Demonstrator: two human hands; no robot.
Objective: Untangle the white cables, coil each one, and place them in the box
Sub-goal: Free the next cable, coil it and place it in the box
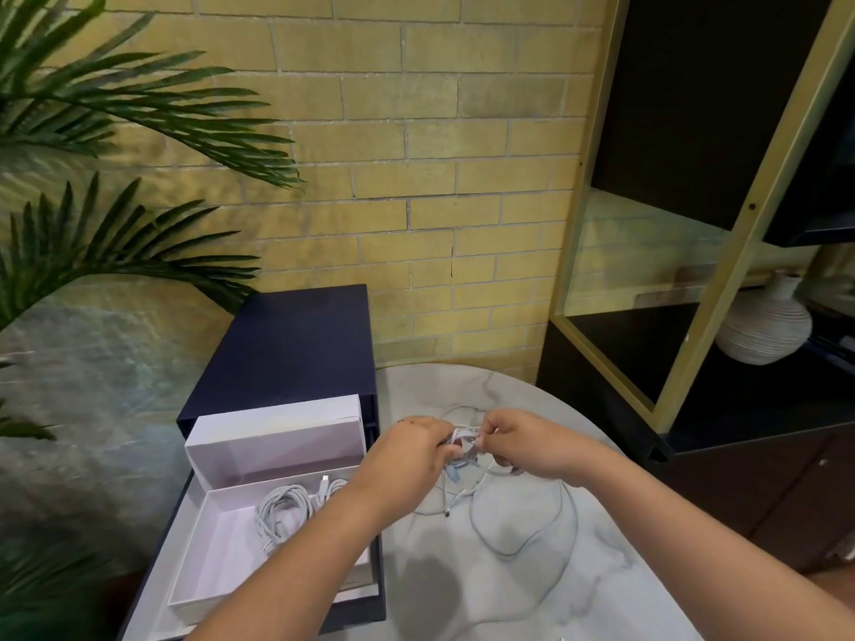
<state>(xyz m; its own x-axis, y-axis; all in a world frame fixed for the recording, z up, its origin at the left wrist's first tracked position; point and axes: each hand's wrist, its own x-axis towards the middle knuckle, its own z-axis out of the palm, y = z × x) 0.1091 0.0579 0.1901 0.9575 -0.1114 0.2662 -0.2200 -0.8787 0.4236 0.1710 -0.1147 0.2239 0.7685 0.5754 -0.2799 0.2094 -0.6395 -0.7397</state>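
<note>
While between hands (416, 448) (525, 444) — cables (464, 440) crosswise

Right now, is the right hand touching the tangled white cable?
Touching. The head view shows the right hand with its fingers pinching the tangled cable.

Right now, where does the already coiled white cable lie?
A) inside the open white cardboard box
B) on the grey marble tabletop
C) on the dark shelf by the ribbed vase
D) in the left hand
A: the coiled white cable rests inside the open white cardboard box, while the left hand and right hand both grip the tangled white cables over the grey marble tabletop.
</note>
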